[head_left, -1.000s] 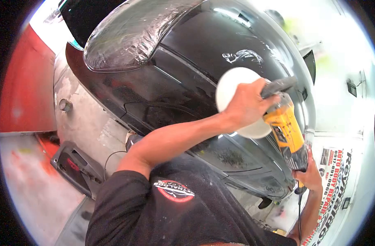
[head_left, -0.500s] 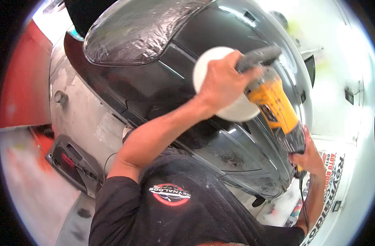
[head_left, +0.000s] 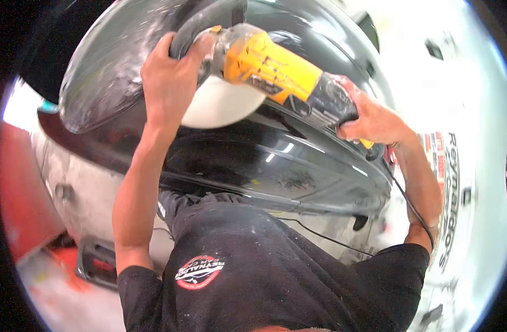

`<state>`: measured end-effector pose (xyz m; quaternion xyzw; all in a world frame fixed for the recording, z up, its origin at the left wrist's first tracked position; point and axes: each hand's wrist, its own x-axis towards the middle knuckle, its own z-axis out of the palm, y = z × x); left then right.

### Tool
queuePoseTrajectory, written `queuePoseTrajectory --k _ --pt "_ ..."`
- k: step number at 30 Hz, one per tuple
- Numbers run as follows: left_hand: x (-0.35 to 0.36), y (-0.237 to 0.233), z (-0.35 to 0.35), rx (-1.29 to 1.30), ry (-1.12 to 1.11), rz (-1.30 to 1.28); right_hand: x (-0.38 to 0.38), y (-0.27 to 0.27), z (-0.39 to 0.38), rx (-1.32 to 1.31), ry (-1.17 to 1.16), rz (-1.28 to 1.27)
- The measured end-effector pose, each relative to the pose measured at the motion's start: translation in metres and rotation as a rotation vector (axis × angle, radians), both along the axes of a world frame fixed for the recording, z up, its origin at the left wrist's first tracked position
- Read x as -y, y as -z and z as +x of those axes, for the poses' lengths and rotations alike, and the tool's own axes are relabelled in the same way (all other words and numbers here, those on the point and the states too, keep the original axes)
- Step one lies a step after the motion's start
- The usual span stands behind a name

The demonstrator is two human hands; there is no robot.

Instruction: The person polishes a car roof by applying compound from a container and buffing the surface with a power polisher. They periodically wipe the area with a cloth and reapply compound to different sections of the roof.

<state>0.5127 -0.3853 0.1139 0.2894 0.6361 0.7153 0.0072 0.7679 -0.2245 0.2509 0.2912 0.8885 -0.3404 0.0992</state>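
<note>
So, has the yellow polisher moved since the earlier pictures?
Yes: the yellow polisher has moved towards the plastic sheeting on the car, which its front handle now overlaps in view.

Glossy black car body (head_left: 248, 160) lies beneath the yellow-and-black handheld polisher (head_left: 278, 66). Round white pad (head_left: 223, 105): under its head end. Left hand (head_left: 170, 86): at that end. Right hand (head_left: 378, 119) and thin black cable (head_left: 407, 198): at its rear. Film-covered car glass (head_left: 98, 83): extends left of it.

The polisher (head_left: 281, 66) and left grip (head_left: 170, 83) hide part of the white pad (head_left: 225, 105) beneath them; above that grip, the black handle (head_left: 209, 19) runs past the top edge. Beyond the right grip (head_left: 375, 117), small sign lettering (head_left: 438, 157) is blurred.
</note>
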Motion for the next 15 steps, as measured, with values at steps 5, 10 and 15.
queuePoseTrajectory --k 5,10,15 --pt "-0.06 -0.016 0.125 -0.079 0.316 0.057 0.0 0.016 0.164 -0.063 0.29 -0.12" --pt "-0.115 -0.026 0.209 -0.119 0.647 -0.073 0.018 0.044 0.28 -0.081 0.577 -0.021" --pt "-0.171 -0.03 0.282 -0.184 0.887 -0.087 0.034 0.067 0.357 -0.198 0.834 -0.078"
